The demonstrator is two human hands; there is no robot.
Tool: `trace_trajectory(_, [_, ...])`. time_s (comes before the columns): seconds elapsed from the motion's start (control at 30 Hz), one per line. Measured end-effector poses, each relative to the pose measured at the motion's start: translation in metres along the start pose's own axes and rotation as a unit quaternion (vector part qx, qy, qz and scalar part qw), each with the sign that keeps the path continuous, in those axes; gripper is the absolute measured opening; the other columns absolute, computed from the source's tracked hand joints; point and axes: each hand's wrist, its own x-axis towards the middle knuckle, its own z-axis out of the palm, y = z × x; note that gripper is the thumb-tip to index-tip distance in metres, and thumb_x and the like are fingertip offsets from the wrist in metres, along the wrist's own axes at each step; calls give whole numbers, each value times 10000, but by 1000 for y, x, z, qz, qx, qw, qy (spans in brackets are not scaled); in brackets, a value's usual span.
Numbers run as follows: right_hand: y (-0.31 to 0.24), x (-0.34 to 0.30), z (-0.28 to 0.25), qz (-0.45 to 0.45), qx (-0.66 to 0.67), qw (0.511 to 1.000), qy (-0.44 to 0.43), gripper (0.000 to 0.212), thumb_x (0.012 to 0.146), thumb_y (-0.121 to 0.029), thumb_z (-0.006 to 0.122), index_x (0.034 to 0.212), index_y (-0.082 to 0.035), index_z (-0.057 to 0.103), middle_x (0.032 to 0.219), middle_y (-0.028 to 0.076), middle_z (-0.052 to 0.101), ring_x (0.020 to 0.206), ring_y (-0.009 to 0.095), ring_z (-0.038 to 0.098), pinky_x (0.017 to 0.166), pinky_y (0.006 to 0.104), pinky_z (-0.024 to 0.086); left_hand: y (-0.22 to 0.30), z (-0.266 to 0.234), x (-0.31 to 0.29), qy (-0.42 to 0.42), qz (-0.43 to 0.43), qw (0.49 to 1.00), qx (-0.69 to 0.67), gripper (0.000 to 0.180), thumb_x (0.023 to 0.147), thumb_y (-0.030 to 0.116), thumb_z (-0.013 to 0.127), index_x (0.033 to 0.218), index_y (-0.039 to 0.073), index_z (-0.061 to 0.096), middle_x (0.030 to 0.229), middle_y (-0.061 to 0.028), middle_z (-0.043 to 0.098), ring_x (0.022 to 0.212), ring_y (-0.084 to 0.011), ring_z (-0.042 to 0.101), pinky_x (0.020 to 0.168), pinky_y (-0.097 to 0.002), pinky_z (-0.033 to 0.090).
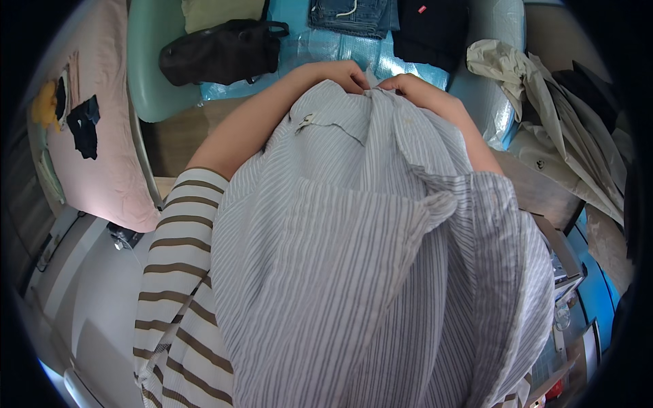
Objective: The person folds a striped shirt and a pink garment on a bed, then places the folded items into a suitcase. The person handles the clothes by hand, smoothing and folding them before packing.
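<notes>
A grey-and-white striped button-up shirt (326,272) hangs in front of me, spread over my lap and forearms and filling the middle of the view. At its far edge, my left hand (343,75) has its fingers closed on the cloth. Close beside it, my right hand (406,84) pinches the same edge, thumb and fingers together. A small gap with a tuft of cloth lies between the two hands. The shirt hides part of the right forearm, and folds and a loose sleeve drape toward the right.
Beyond my hands, a black bag (221,53), folded blue jeans (355,16) and a black folded garment (432,32) lie on a shiny blue sheet (309,47) over a pale green sofa (151,68). Left is a pink-covered bed (102,183); right, a beige garment pile (564,129).
</notes>
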Motion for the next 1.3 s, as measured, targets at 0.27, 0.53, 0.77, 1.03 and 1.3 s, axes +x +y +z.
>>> trace_trajectory(0.27, [30, 21, 16, -90, 128, 988, -16, 344, 898, -156, 591, 1229, -64, 566, 1153, 65, 626, 1082, 183, 573, 934, 300, 434, -12, 11, 0, 88, -10, 993, 84, 198, 760, 135, 721, 906, 2, 708, 784, -46, 693, 698, -102, 609, 642, -268, 493])
trace_trajectory(0.53, [38, 23, 22, -59, 147, 987, 18, 370, 877, -194, 631, 1221, -70, 573, 1114, 58, 635, 1046, 169, 577, 935, 296, 427, -6, 15, -13, 163, 25, 984, 70, 188, 774, 95, 720, 938, 3, 704, 864, -77, 697, 761, -135, 641, 721, -268, 518])
trace_trajectory(0.77, [33, 11, 15, -72, 72, 994, 37, 280, 807, -134, 665, 1075, -61, 632, 990, 53, 660, 955, 162, 591, 863, 300, 449, -17, 14, -5, 72, 63, 995, -38, 171, 801, 45, 687, 962, -10, 695, 864, -60, 687, 791, -129, 635, 752, -270, 521])
trace_trajectory(1.03, [24, 10, 11, -112, 71, 988, 74, 222, 747, -89, 687, 961, -59, 634, 858, 30, 639, 822, 134, 576, 733, 287, 458, 7, 15, 0, 100, 12, 984, 148, 146, 802, 102, 693, 925, 21, 695, 819, -77, 689, 735, -124, 635, 683, -260, 513])
trace_trajectory(1.3, [37, 22, 5, -109, -21, 989, 99, 123, 758, -112, 701, 845, -36, 658, 762, 36, 608, 638, 139, 539, 617, 291, 458, -5, 6, -7, 249, 92, 954, 142, 121, 818, 148, 689, 877, 44, 667, 806, -49, 691, 718, -118, 646, 659, -250, 513])
